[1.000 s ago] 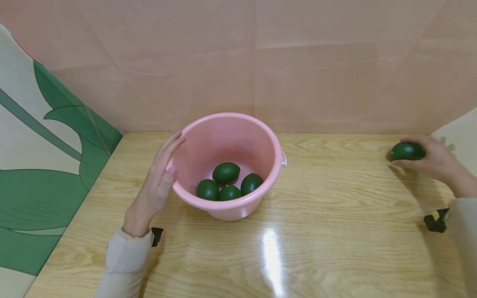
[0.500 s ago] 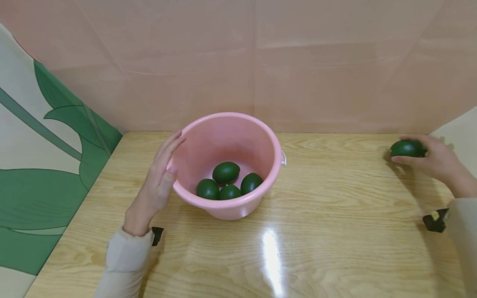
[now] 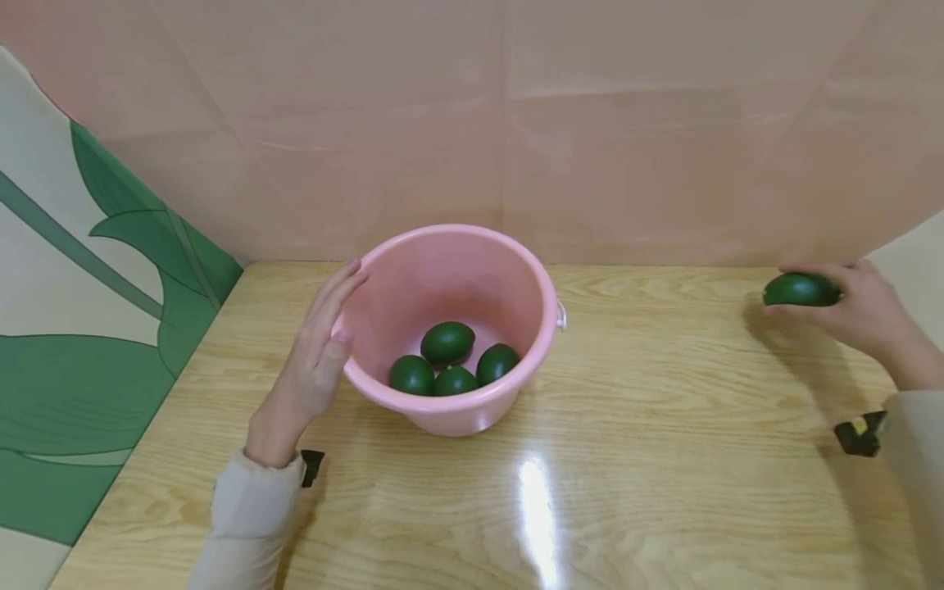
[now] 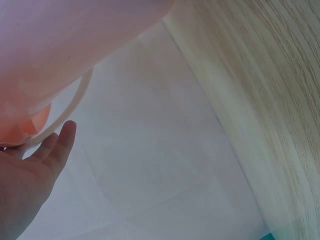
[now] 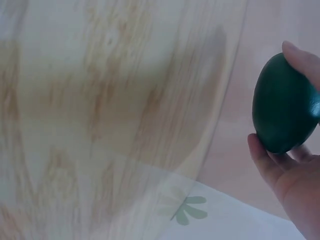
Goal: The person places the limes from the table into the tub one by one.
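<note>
In the head view a pink bucket [image 3: 450,418] stands tilted toward the camera, with several dark green avocados [image 3: 447,342] at its bottom. My left hand [image 3: 306,369] rests along the bucket's left rim, fingers fairly straight; in the left wrist view its fingertips are by the pale bucket handle [image 4: 75,100]. Far to the right, my right hand [image 3: 859,311] holds another avocado [image 3: 800,289] between thumb and fingers, its shadow falling on the tabletop below. The right wrist view shows this smooth avocado [image 5: 282,105] with the thumb on one side and fingertips on the other.
The wood-grain table [image 3: 664,459] ends against a pinkish wall covering [image 3: 627,164]. A panel with green leaves [image 3: 96,393] borders the left side, and a pale panel [image 3: 914,270] the right. A white handle end [image 3: 562,315] juts from the bucket's right side.
My right hand has raised the avocado from the table and moved slightly left with it; the shadow has shifted apart. My left hand and the bucket stay in place.
</note>
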Motion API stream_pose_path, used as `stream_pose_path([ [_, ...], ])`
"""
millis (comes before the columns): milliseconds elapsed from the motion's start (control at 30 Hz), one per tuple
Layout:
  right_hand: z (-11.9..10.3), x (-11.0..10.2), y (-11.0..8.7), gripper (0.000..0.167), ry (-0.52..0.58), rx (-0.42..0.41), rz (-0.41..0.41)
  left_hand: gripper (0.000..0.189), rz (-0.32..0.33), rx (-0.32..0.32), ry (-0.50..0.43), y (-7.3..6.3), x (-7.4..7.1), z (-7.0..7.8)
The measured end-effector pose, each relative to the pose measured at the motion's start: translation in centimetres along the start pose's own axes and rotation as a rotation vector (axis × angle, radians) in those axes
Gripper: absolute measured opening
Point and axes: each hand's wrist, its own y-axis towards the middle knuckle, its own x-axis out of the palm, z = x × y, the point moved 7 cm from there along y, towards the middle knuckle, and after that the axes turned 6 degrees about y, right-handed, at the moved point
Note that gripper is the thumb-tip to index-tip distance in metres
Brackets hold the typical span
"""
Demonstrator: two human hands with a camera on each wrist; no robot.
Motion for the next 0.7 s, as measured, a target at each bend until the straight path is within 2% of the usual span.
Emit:
stream_pose_path([
  [300,-1.5,0.1,0.0,0.060,0.002,-0.040,-0.027,0.058,-0.007,-0.011,-0.004,0.0,0.0,-0.1],
  [467,-2.2,0.1,0.1,0.061,0.050,-0.040,-0.022,0.058,-0.007,-0.014,-0.003,-0.1,-0.1,0.0],
  [700,-3.6,-0.2,-0.2,0.061,0.063,-0.048,0.000,0.058,-0.004,-0.010,-0.005,-0.1,-0.1,0.0],
])
